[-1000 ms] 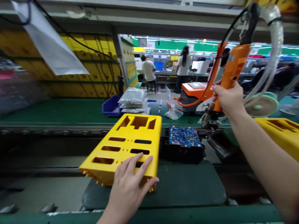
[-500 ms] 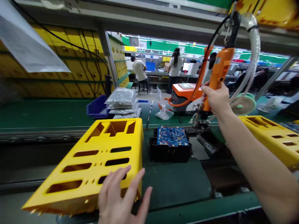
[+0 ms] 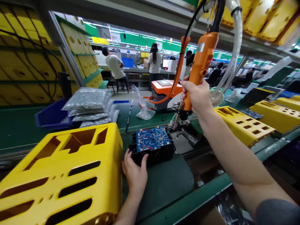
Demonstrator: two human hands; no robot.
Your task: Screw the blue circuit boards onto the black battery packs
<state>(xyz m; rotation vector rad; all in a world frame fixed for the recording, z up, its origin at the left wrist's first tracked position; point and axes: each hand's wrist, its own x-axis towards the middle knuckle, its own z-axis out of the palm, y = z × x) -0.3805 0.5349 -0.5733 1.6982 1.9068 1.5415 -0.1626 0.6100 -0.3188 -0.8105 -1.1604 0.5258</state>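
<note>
Clearly, both hands were occupied.
Left hand point(image 3: 135, 172): fingers loosely spread, tips touching the near edge of the black module point(image 3: 153, 150), not closed around it.
Black module: sat on the dark mat point(image 3: 168, 182), a blue circuit board point(image 3: 152, 139) on top, just right of the yellow housing point(image 3: 63, 175).
Right hand point(image 3: 197, 97): fingers wrapped tightly round the orange screwdriver point(image 3: 199, 67).
Orange screwdriver: hung nearly upright, its tip above and right of the module, apart from it.
</note>
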